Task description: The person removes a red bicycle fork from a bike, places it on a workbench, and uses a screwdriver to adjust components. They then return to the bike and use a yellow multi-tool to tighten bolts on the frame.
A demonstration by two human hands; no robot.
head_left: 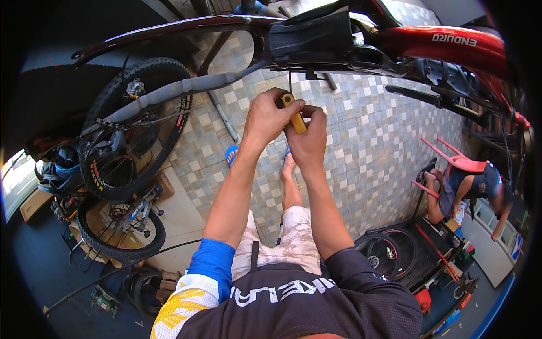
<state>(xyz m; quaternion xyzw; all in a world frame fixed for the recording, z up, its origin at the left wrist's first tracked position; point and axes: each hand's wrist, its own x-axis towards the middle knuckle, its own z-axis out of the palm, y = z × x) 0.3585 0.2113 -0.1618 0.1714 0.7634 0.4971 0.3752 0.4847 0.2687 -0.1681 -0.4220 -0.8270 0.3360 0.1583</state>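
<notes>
Both hands are closed on a yellow folding hex key tool (298, 122) below the bicycle frame. My left hand (264, 116) grips its upper end, thumb along the side, and my right hand (310, 135) holds the lower end. A thin dark rod (290, 82) rises from behind the tool toward the frame's underside; whether it touches the frame or belongs to the tool I cannot tell. Overhead runs the dark red frame, its glossy tube (446, 48) to the right and its black middle section (310, 40) nearest my hands. A long grey padded tube (180, 87) slants down to the left.
At the left a knobby bicycle wheel (90, 130) stands above another bicycle wheel (84, 226). To the right a person (471, 186) sits by a red plastic chair (468, 164). Bicycle wheels (389, 254) lie at the lower right. Tiled floor (367, 147) extends beneath the frame.
</notes>
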